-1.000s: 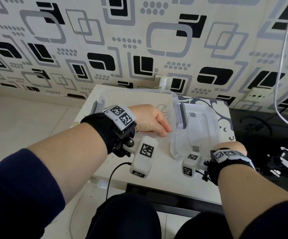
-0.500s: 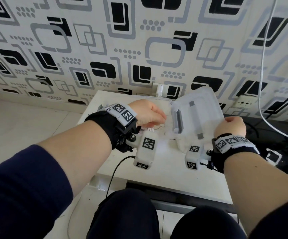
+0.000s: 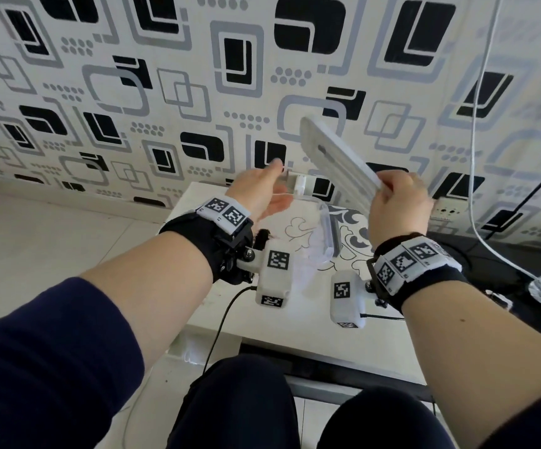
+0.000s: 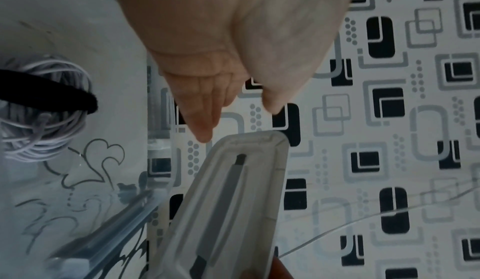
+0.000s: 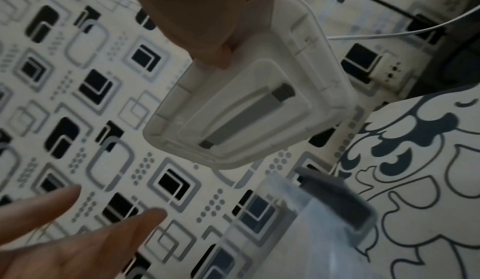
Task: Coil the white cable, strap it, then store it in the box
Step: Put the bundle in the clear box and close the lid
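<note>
Patterned wall behind; right hand grips lid above box

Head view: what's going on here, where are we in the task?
A person sits at a small white patterned table. Their right hand grips the translucent plastic lid with a grey latch, holding it tilted in the air above the clear plastic box. The left hand is open, fingers straight, reaching toward the lid. The coiled white cable with a black strap already lies in the box, so only closing it seems left.
</note>
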